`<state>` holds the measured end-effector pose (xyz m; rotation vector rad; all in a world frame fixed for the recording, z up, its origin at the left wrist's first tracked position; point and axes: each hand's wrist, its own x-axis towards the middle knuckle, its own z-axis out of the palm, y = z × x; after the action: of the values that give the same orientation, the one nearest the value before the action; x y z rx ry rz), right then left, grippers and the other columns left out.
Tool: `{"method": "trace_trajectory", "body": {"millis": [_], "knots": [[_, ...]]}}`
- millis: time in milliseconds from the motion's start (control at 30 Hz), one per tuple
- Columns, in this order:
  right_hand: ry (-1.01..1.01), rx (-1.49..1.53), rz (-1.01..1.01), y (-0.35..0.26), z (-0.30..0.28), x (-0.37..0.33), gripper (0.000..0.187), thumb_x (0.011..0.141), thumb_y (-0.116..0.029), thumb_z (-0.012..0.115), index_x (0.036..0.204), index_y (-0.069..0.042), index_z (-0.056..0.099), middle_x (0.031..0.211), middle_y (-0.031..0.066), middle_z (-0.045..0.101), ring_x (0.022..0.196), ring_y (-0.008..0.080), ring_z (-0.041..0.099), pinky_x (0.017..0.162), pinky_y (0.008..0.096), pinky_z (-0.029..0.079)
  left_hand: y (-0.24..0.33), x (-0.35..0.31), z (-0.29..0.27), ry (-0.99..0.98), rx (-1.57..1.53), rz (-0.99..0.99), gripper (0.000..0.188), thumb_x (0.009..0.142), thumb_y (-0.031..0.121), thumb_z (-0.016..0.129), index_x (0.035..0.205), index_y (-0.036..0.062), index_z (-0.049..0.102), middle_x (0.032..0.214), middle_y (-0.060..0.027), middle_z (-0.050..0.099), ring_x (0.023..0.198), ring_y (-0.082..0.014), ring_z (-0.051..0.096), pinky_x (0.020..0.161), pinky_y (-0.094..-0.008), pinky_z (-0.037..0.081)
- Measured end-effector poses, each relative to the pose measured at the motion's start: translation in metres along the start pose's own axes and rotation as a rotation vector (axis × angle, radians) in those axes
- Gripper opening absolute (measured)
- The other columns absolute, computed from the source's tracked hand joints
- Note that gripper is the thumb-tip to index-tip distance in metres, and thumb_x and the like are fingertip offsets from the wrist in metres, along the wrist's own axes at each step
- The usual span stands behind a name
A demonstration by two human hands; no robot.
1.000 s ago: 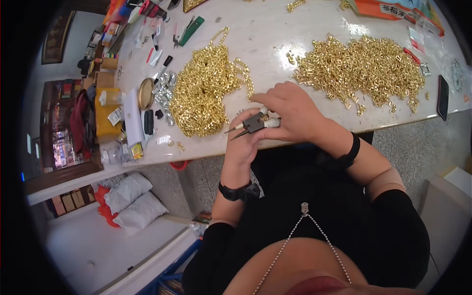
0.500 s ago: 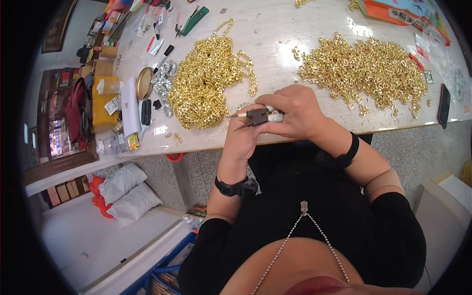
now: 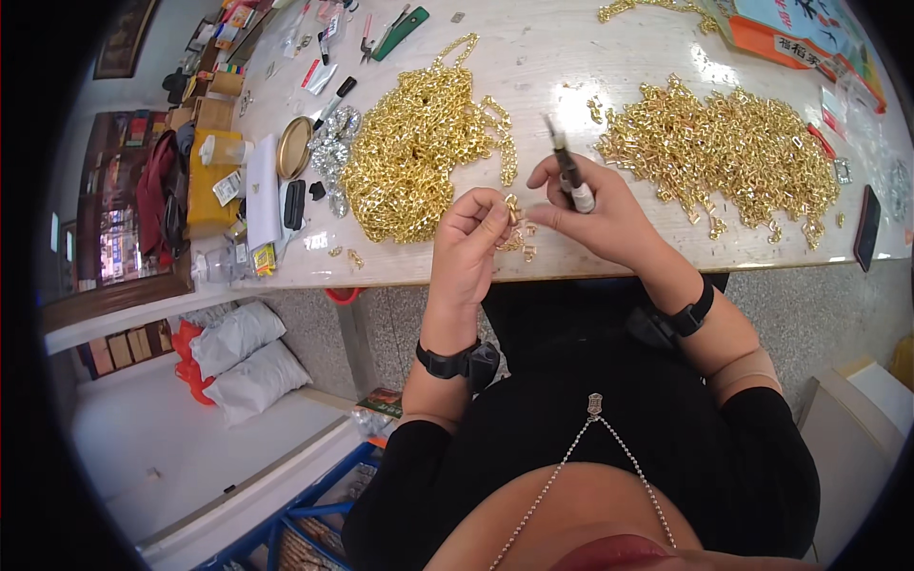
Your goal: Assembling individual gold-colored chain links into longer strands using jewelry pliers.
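Head view: pinching gold links [image 3: 512, 208] in left hand [image 3: 466, 236], by table's near edge [image 3: 381, 277]; gripping pliers [image 3: 574, 181] in right hand [image 3: 611, 211]. Beyond left hand: gold chain heap [image 3: 409, 157]. Far right: orange-blue bag [image 3: 804, 46], printed lettering. Left: yellow package [image 3: 204, 181], white label [image 3: 227, 187] too small to read.

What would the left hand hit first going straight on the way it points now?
Probably the lower right edge of the left gold chain pile, just beyond the knuckles of the left hand. Hand height over the table is unclear, so it might pass above.
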<state>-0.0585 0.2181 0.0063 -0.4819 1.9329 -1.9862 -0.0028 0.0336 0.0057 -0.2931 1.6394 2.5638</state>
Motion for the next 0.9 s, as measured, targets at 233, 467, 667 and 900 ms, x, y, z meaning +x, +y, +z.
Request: {"method": "trace_trajectory", "body": {"millis": [233,467,667,900], "knots": [[-0.011,-0.168,-0.139,0.003,0.009,-0.005,0.021,0.081,-0.01,0.074,0.098,-0.005,0.064,0.068,-0.0023,0.051,0.065,0.0062,0.044,0.06,0.0224,0.037,0.0,0.0,0.003,-0.044,0.071,0.029,0.008,0.093,0.011,0.063,0.095,0.0036,0.062,0.082,0.0001,0.062,0.073,-0.0057,0.054,0.068,-0.0193,0.043],[0.082,0.032,-0.094,0.008,-0.002,-0.002,0.019,0.084,-0.011,0.073,0.099,-0.004,0.064,0.074,-0.0006,0.058,0.066,0.0065,0.05,0.059,0.0231,0.041,0.005,-0.003,0.003,0.026,0.097,0.006,0.009,0.093,0.01,0.064,0.096,0.0017,0.064,0.083,-0.0009,0.064,0.079,-0.0068,0.059,0.073,-0.0196,0.045],[-0.026,0.183,-0.032,-0.004,-0.003,-0.002,0.015,0.086,-0.013,0.071,0.094,-0.003,0.063,0.079,0.0026,0.062,0.066,0.0085,0.054,0.058,0.0228,0.045,0.007,-0.003,0.0,-0.059,0.135,0.019,0.011,0.092,0.009,0.064,0.1,0.0007,0.064,0.086,-0.0021,0.065,0.081,-0.0078,0.06,0.074,-0.0207,0.047],[-0.054,0.345,0.208,0.001,-0.002,-0.003,0.015,0.086,-0.014,0.071,0.091,-0.003,0.062,0.08,0.0043,0.061,0.066,0.01,0.056,0.058,0.0233,0.045,0.012,-0.006,0.006,-0.073,0.205,0.008,0.016,0.093,0.008,0.064,0.105,-0.0018,0.064,0.09,-0.0035,0.067,0.083,-0.0091,0.061,0.076,-0.022,0.048]]}}
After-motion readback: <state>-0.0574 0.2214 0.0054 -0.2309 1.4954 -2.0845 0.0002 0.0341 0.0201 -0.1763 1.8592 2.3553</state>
